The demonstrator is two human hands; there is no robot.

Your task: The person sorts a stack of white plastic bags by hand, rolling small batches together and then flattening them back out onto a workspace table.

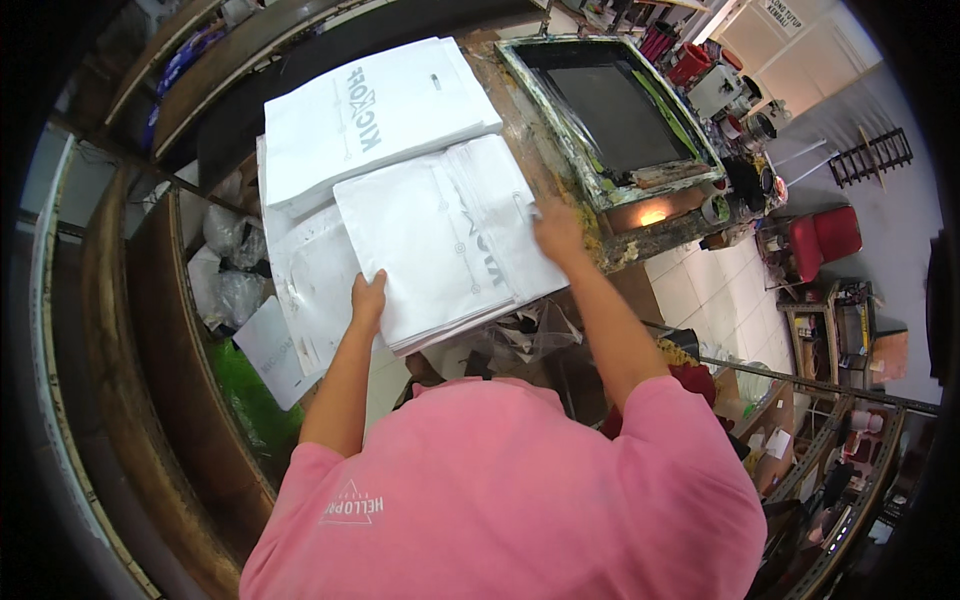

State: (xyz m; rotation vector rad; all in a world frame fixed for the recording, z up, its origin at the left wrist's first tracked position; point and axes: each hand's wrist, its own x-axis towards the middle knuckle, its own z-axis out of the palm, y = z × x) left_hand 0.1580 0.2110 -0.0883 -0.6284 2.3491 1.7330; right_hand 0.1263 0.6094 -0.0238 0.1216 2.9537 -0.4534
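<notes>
In front of me lies a stack of white printed bags [415, 255] with grey lettering and a folded, creased strip on its right side. My left hand [369, 300] grips the stack's left edge, its thumb along the side and its other fingers mostly hidden. On the far right edge, my right hand [558, 232] is closed on the bags with curled fingers, slightly blurred. Behind it, a taller stack of white bags [400, 90] carries similar grey print and shows a small slot-shaped hole. The nearer stack overlaps its front edge.
A framed printing screen [612, 185] with paint-stained edges lies to the right on the worn bench, with a glowing lamp [652, 216] below it. Paint cans [760, 125] crowd beyond. Wooden shelves [150, 340] stand at left, near a green plastic bag [255, 400]. A red chair [825, 242] stands farther right.
</notes>
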